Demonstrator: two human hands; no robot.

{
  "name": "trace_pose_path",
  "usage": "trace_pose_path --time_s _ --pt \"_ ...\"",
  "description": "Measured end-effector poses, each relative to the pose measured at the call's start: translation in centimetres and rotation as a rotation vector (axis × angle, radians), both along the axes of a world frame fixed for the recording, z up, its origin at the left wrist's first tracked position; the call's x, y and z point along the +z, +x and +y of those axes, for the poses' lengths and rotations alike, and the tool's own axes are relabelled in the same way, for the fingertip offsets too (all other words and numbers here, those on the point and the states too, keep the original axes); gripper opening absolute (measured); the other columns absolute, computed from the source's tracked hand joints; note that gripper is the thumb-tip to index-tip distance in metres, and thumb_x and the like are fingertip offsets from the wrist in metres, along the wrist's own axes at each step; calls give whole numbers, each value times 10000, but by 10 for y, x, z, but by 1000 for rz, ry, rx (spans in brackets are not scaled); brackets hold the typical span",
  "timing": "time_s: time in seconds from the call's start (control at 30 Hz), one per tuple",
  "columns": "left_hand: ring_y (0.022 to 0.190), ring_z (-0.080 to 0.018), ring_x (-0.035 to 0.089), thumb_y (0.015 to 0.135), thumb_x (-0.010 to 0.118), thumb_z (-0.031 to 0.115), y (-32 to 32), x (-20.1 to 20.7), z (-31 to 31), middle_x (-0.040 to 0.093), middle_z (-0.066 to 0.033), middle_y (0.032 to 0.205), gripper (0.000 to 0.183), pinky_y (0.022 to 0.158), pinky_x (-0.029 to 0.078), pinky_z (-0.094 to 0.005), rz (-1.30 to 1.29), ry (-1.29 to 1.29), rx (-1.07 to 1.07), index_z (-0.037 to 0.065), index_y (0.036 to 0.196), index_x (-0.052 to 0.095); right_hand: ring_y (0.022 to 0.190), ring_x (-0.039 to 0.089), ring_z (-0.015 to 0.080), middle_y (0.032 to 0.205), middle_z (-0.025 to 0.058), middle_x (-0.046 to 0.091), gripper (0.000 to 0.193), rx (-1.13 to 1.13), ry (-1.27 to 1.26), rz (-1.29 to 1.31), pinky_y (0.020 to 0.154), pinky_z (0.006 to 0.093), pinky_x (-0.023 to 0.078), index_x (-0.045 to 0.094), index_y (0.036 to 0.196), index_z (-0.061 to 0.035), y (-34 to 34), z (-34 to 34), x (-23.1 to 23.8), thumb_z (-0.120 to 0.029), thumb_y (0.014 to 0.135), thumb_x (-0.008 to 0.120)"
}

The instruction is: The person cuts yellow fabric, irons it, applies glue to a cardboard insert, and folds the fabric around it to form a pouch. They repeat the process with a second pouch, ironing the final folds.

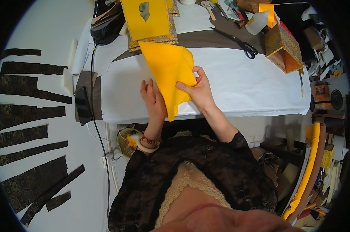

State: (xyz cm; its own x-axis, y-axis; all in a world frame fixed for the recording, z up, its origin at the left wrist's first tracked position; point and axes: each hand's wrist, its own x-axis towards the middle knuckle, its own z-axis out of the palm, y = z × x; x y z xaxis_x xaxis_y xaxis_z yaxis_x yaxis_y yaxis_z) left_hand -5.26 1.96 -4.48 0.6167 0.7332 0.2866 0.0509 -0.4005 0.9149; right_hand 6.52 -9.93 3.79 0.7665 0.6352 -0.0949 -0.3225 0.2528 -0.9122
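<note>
A folded piece of yellow cloth (pixel 165 69) hangs above the white-covered table (pixel 237 85), its upper left corner pointing away from me. My right hand (pixel 200 91) grips its right edge, thumb on top and fingers curled behind. Along the cloth's lower left edge is my left hand (pixel 155 102), fingers stretched out; part of it is hidden behind the cloth, and whether it touches cannot be told. Just beyond the cloth lies a yellow panel (pixel 138 17) with a patterned border and a grey shape on it.
Black-handled scissors (pixel 241 42) lie at the far right beside a patterned open box (pixel 283 50) and a white plastic bottle (pixel 257 22). A black iron (pixel 105 19) stands far left, its cord (pixel 93 77) running down the left side. Dark patterned strips (pixel 31 178) spread leftward.
</note>
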Motion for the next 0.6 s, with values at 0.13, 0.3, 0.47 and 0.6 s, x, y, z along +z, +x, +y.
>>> trace_pose_path --time_s 0.13,0.3,0.47,0.6 --pt "1475 -318 341 1041 457 72 -9 64 -5 358 -169 1579 460 1218 239 -443 -264 -317 -33 24 1496 405 1016 706 208 1101 142 679 503 19 0 -23 868 316 604 419 1134 -73 1 5 -1 25 833 810" --pt "1434 -306 442 981 543 68 -22 132 2 576 -175 1415 408 1248 163 -531 -289 258 -366 -3 1374 458 1021 699 204 1115 132 660 501 7 27 -13 871 316 599 419 1124 -77 3 7 -9 42 828 805" --pt "1412 -295 470 909 629 -30 -14 113 -15 620 -137 1356 496 1239 172 -556 -196 390 -259 8 1353 409 1015 699 194 1113 128 665 515 28 26 37 862 309 595 434 1141 -72 0 2 -10 14 820 827" --pt "1407 -285 479 905 626 -42 -11 106 -18 619 -125 1354 487 1237 177 -554 -210 416 -222 16 1344 425 1005 702 186 1087 122 682 519 73 47 13 852 305 594 441 1148 -65 -3 -8 -15 3 817 835"
